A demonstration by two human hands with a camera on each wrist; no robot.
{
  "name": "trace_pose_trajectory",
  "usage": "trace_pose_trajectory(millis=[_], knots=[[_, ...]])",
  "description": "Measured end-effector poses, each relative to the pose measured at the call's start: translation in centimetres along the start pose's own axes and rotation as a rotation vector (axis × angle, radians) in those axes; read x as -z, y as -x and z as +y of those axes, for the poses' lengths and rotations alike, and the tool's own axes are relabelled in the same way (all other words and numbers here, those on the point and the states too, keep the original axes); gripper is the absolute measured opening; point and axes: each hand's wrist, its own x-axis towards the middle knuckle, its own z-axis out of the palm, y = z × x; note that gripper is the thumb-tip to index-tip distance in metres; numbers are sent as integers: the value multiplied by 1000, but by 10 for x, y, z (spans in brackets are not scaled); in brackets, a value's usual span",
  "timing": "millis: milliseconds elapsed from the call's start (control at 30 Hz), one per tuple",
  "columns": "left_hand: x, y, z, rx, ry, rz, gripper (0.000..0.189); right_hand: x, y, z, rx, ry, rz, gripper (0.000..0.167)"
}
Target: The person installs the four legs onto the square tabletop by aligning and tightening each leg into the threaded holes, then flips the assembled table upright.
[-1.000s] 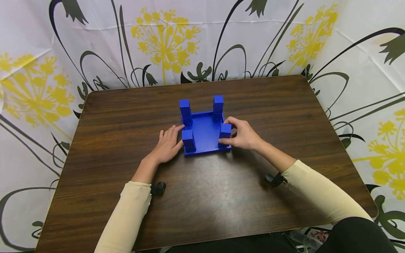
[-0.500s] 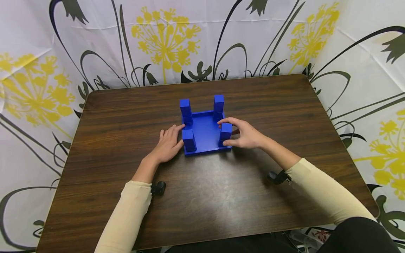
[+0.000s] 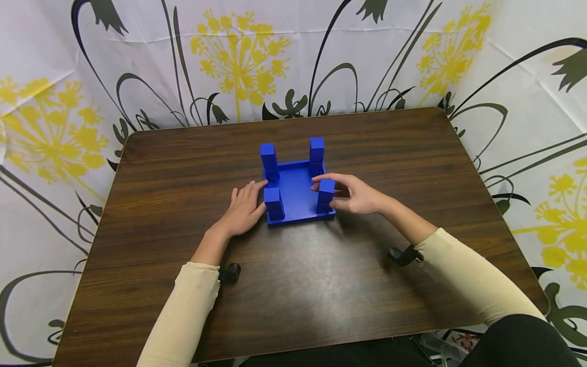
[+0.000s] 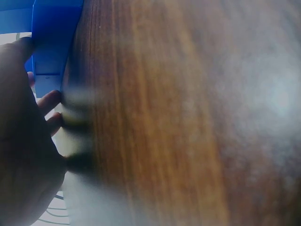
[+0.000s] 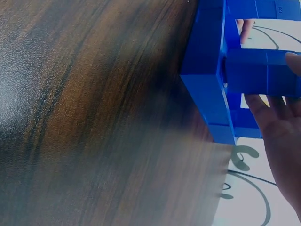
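Observation:
A shallow blue square tray [image 3: 298,192] with a low rim lies on the table, an upright blue post at each corner. My right hand [image 3: 359,194] is at the near right post [image 3: 326,195], thumb on its right side and fingers bent round behind it. In the right wrist view the thumb lies against that post [image 5: 261,73], which has a seam across it. My left hand [image 3: 243,209] lies with fingers extended against the tray's left side, next to the near left post [image 3: 274,204]. The left wrist view shows its fingertips by the blue wall [image 4: 54,42].
The far left post [image 3: 269,162] and far right post [image 3: 316,155] rise from the back corners. A brown wood-grain table [image 3: 192,168] carries everything. A white cloth with flower prints [image 3: 293,51] hangs behind it. Black wrist cameras [image 3: 229,273] sit under the sleeves.
My right thumb has slid from the near face of the near right post to its right side, and the index finger now reaches farther left behind it. The left hand has stayed still.

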Motion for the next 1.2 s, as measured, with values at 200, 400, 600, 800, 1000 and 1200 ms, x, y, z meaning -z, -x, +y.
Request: trace_pose_trajectory(millis=[200, 400, 600, 800, 1000, 1200], knots=[[1, 0, 2, -2, -2, 1, 59, 0, -1, -2, -54, 40, 31, 54], [2, 0, 2, -4, -1, 1, 59, -2, -1, -3, -106, 57, 80, 45], [1, 0, 1, -2, -1, 0, 60, -4, -2, -3, -136, 72, 117, 46], [1, 0, 1, 0, -3, 3, 60, -6, -3, -4, -163, 107, 150, 47], [0, 0, 1, -6, 4, 1, 60, -9, -3, -2, -153, 148, 206, 44], [0, -1, 1, -2, -1, 5, 60, -12, -3, -3, -152, 191, 249, 45]])
